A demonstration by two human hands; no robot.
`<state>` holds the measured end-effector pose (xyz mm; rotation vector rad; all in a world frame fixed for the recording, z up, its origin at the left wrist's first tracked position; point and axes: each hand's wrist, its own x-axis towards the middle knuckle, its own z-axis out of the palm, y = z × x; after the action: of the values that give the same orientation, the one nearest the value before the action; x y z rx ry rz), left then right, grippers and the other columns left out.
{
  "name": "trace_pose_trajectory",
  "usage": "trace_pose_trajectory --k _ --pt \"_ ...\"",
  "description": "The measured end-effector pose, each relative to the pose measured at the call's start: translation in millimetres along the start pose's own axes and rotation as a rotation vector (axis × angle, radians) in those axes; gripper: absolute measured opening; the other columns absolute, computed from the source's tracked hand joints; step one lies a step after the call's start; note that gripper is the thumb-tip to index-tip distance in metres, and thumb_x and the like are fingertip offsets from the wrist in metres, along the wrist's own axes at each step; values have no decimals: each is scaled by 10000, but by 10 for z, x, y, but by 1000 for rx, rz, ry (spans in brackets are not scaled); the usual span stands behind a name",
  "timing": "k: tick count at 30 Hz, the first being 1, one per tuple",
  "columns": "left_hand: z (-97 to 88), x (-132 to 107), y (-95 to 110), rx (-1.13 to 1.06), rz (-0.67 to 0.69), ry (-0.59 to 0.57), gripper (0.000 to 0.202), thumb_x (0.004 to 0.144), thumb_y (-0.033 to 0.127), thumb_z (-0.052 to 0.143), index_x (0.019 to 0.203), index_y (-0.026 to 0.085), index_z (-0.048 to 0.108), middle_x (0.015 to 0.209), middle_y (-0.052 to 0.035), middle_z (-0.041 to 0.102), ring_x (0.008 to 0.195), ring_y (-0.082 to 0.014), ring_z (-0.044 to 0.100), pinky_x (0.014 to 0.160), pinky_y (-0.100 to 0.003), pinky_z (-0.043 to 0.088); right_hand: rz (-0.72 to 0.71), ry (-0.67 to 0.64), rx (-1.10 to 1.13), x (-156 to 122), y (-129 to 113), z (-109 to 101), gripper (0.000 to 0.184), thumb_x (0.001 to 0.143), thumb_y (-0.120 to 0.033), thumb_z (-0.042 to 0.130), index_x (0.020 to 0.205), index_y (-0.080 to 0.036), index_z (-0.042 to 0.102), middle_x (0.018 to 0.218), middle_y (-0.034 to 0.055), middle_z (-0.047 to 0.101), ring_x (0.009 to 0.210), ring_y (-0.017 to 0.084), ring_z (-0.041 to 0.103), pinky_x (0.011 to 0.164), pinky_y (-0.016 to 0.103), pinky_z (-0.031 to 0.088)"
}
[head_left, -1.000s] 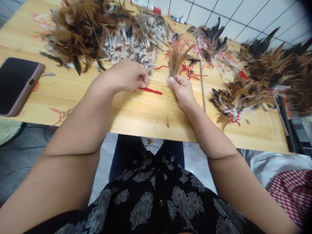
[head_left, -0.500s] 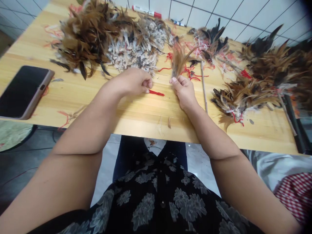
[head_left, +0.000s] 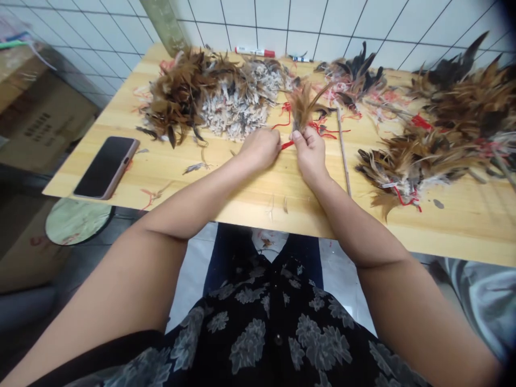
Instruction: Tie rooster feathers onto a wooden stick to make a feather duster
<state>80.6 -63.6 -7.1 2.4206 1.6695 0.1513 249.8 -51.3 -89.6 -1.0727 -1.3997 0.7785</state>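
My right hand (head_left: 312, 155) pinches the base of a small bunch of brown feathers (head_left: 303, 107), whose tips fan upward. Close beside it, my left hand (head_left: 263, 148) is closed on a red string (head_left: 287, 145). The string stretches across the short gap to the base of the bunch; whether it wraps round is hidden by my right thumb. Beyond my left hand lies a heap of feathers with pale, fluffy ends (head_left: 237, 110) toward me. Loose red strings (head_left: 328, 132) lie just past my right hand, near a thin stick (head_left: 344, 153).
A phone (head_left: 105, 167) lies at the table's left. Brown feathers (head_left: 177, 97) are heaped at the back left, with more feather bundles (head_left: 435, 145) on the right. Two markers (head_left: 255, 52) lie along the tiled wall. A round stool (head_left: 78, 221) stands below the left edge.
My left hand has moved right, bringing the red string up to the feather bunch. My right hand still holds the bunch. The camera view has shifted, showing more of the left side.
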Motion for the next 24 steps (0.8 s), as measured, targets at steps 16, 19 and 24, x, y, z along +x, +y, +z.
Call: trace_pose_trajectory --k 16,19,24 --pt "-383 88 -1257 -388 -327 376 252 1035 97 732 843 245 660 737 52 616 935 -175 536 1032 -324 436 29 -65 3 66 82 -7 506 1098 -703 687 921 -229 663 945 26 647 988 208 631 1111 454 627" --pt "-290 52 -1216 -520 -311 361 272 1051 84 750 845 239 665 750 37 637 941 -180 573 1011 -330 446 39 -87 -3 51 70 -32 496 1105 -688 690 936 -222 681 974 29 658 958 195 621 1045 441 647" --pt "-130 163 -1184 -441 -188 365 182 968 149 822 854 243 715 1041 -71 786 1199 -323 706 1169 -420 493 36 -63 -16 50 99 -81 531 1091 -725 711 921 -223 682 936 17 604 886 173 571 971 416 661"
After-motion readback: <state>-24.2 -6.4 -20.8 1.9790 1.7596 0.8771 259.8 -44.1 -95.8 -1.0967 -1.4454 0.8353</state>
